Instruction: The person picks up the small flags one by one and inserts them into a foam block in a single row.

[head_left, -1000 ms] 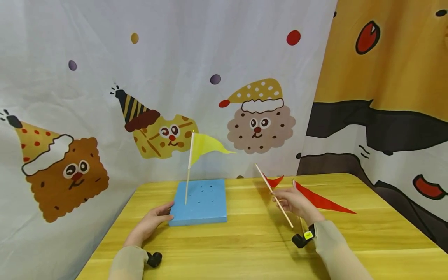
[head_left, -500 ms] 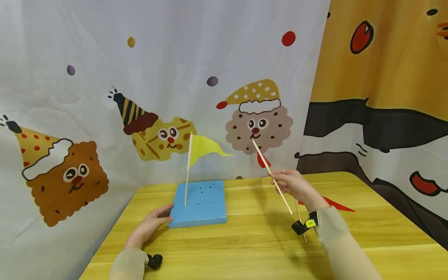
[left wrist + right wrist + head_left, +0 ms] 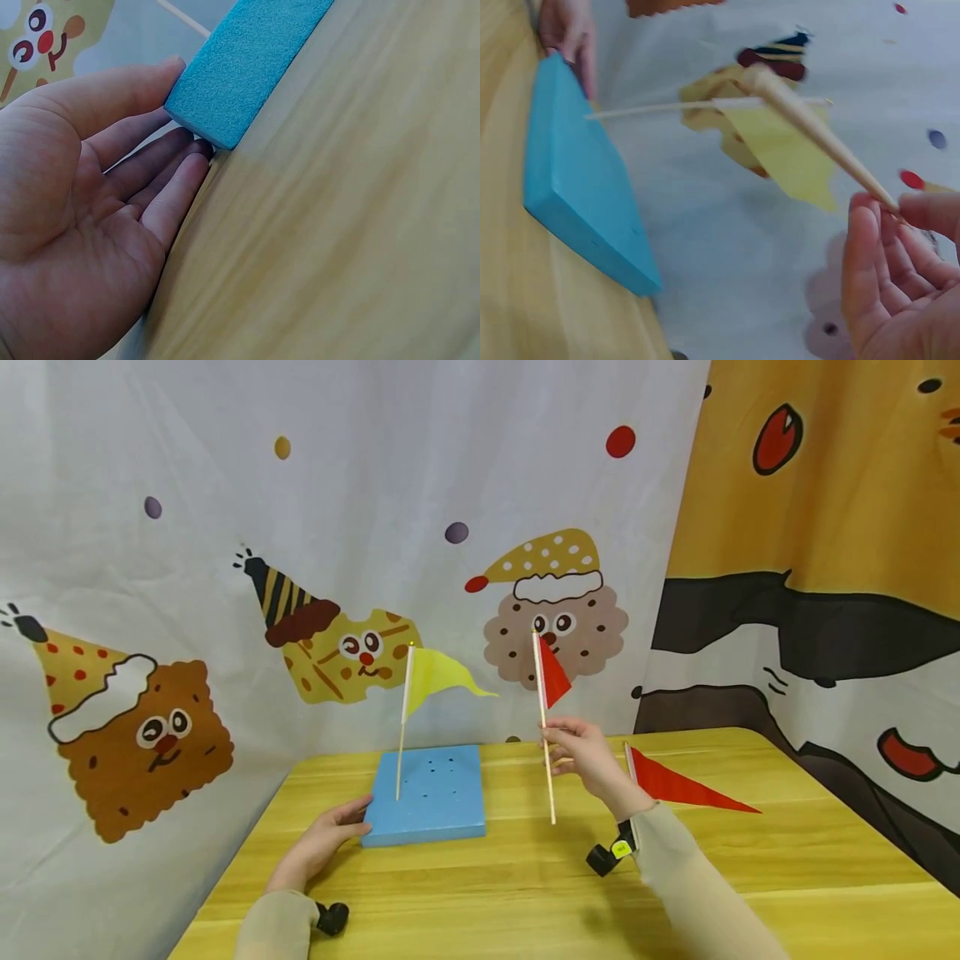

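Observation:
A flat blue foam block (image 3: 427, 793) with small holes in its top lies on the table. A yellow pennant flag (image 3: 435, 677) stands upright in its left part. At the block's left edge is my left hand (image 3: 322, 839); thumb and fingertips hold the near left corner, clearest in the left wrist view. My right hand (image 3: 588, 760) pinches the thin wooden stick of a red pennant flag (image 3: 553, 672) between thumb and fingers. That stick is almost upright, right of the block and apart from it. In the right wrist view its lower end points toward the camera.
Another red pennant flag (image 3: 678, 781) is on the table to the right, its stick partly hidden behind my right forearm. The wood-grain table (image 3: 480, 902) reaches back to a printed cloth (image 3: 225, 527) with cartoon biscuits.
My right hand has lifted the red flag, carried it left toward the block and turned its stick from slanted to nearly upright. My left hand, block and yellow flag keep their places.

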A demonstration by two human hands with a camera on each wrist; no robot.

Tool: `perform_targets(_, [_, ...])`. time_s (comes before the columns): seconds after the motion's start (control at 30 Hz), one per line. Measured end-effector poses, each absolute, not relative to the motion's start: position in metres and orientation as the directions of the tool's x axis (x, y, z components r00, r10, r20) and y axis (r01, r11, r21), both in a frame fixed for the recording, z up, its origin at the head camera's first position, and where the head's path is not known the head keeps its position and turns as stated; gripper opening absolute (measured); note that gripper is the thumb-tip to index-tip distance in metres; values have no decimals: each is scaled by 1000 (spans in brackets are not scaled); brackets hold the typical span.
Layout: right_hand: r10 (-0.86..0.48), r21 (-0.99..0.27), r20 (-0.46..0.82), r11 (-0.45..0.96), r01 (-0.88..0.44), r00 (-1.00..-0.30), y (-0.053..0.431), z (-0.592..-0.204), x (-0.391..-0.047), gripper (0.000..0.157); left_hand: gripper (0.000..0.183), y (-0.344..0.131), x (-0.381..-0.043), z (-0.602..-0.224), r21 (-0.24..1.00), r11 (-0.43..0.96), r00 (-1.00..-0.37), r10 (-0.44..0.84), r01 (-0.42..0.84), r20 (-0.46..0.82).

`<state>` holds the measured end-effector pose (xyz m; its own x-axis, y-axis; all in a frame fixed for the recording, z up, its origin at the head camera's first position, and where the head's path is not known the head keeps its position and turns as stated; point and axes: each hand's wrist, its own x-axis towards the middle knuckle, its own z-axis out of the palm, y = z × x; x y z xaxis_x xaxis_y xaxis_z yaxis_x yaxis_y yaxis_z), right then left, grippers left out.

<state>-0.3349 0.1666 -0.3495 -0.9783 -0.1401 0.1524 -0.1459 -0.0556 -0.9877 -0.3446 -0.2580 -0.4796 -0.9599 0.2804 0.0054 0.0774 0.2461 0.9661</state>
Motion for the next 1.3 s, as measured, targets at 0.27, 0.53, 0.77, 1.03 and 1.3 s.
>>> perform_targets(0.27, [-98, -971, 228, -98, -219, -969, 109, -361, -350, 21, 63, -260, -344, -480, 964, 254, -962, 271, 77, 5])
perform_targets(0.53, [-139, -947, 319, -79, -311, -937, 65, -362, -370, 19, 62, -257, -347, -478, 962, 262, -961, 277, 82, 7])
perform_targets(0.77, [-168, -939, 342, -38, -340, -925, 37, -369, -388, 22, 62, -258, -347, -480, 958, 274, -963, 269, 82, 5])
perform_targets(1.03, [-192, -943, 324, 5, -331, -926, 14, -375, -400, 21, 63, -262, -344, -481, 956, 274, -959, 284, 103, 22])
perform_targets(1.3, [-133, -947, 314, 27, -320, -940, 1, -398, -417, 23, 62, -261, -344, -480, 951, 287, -958, 286, 112, 26])
